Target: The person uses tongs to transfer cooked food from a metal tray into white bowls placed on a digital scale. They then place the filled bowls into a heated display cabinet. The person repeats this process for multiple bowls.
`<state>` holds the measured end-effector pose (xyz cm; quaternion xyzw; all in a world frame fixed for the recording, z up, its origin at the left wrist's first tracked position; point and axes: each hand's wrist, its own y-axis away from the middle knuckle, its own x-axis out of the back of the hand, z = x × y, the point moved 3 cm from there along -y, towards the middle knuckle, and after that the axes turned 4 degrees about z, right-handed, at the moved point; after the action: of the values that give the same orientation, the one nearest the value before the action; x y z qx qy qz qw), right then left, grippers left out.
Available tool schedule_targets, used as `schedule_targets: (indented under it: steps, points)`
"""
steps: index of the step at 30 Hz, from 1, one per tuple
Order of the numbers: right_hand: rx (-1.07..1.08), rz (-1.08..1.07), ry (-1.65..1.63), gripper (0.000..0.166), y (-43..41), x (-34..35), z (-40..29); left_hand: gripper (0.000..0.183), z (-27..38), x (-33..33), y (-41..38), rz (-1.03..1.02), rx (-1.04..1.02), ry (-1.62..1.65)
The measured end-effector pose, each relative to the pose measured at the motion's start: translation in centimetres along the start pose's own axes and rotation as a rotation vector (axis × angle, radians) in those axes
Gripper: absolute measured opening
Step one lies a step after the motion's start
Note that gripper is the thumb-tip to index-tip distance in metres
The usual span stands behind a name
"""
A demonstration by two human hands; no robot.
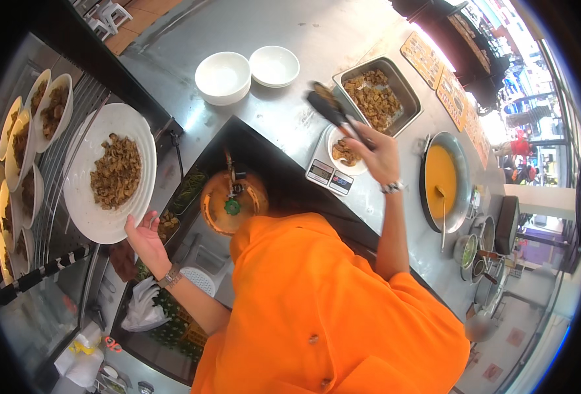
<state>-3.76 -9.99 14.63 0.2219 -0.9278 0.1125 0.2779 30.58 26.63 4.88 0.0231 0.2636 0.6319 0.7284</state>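
My right hand (379, 155) grips a pair of dark-tipped tongs (337, 118), whose ends are blurred by motion. Below that hand, a white bowl (344, 162) with some browned food pieces rests on a digital kitchen scale (320, 172). Just behind it is a rectangular steel pan (411, 120) of browned chunks. At the left, my left hand (147, 241) is palm up with fingers apart. Its thumb is at the rim of a large white plate (79, 197) bearing a heap of chopped brown food (115, 172); whether it bears any of the plate's weight is unclear.
Two stacks of white bowls (223, 76) stand on the steel counter (290, 19). A wide pan of orange sauce (438, 182) holds a ladle (442, 207). Filled bowls (54, 115) line the wire rack (59, 207). An orange gas cylinder (211, 202) stands below the counter.
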Motion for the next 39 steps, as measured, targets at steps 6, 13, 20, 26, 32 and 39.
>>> schedule_targets:
  steps: [6,13,20,26,32,39]
  points:
    - [-0.114,0.145,0.416,0.045,5.5,5.8,7.1,0.042,0.9,0.0,-1.9,-0.002,0.021,0.106]
    - [-0.293,0.168,0.371,0.052,8.1,5.3,9.7,0.042,3.6,-0.8,-4.8,-0.047,-0.056,0.147]
    - [-0.286,0.287,0.288,0.054,8.1,7.7,10.4,0.045,2.8,-1.7,-8.2,-0.003,-0.103,0.141]
    - [-0.1,0.238,0.427,0.053,8.8,6.8,10.9,0.041,0.8,-3.2,-5.2,-0.077,-0.16,0.083]
    - [-0.143,0.208,0.333,0.049,8.8,7.1,12.2,0.03,-11.2,-6.5,2.5,-0.152,0.242,-0.002]
    - [-0.198,0.269,0.366,0.05,8.5,8.3,12.7,0.028,-18.9,-16.8,15.5,-0.736,0.501,-0.513]
